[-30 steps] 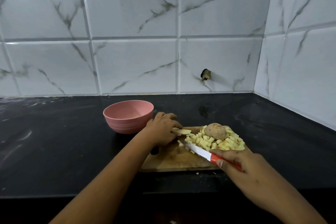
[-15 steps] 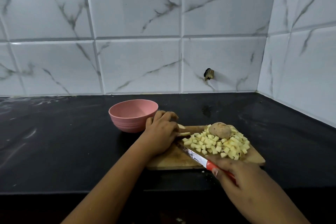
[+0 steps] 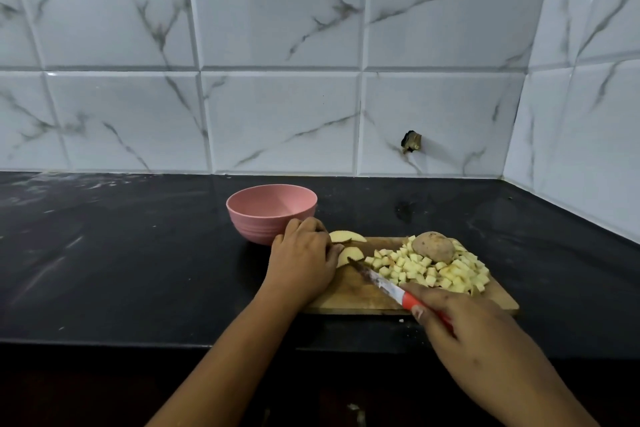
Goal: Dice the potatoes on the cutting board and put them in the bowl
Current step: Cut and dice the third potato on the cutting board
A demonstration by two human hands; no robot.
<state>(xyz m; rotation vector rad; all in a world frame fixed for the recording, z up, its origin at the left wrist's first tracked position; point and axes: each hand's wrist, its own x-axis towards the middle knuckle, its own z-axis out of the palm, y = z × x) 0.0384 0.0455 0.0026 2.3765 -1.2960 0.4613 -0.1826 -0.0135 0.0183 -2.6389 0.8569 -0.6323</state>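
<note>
One black countertop [image 3: 138, 270] | wooden cutting board [image 3: 363, 298] on it | left hand [image 3: 301, 263] curled onto potato slices [image 3: 346, 237] at board's left end | right hand [image 3: 460, 319] grips red-handled knife [image 3: 381, 282], tip by slices | pink bowl [image 3: 256, 218] behind left hand | diced potato pile [image 3: 433, 270] on board's right | whole potato [image 3: 433, 246] atop pile

Two bare arms are in view. The left hand [image 3: 301, 263] and left forearm [image 3: 235, 357] are uncovered. The right hand [image 3: 460, 319] and right forearm [image 3: 526, 385] are also bare; one fingernail [image 3: 418, 313] shows, and small dark specks mark the hand's back.
</note>
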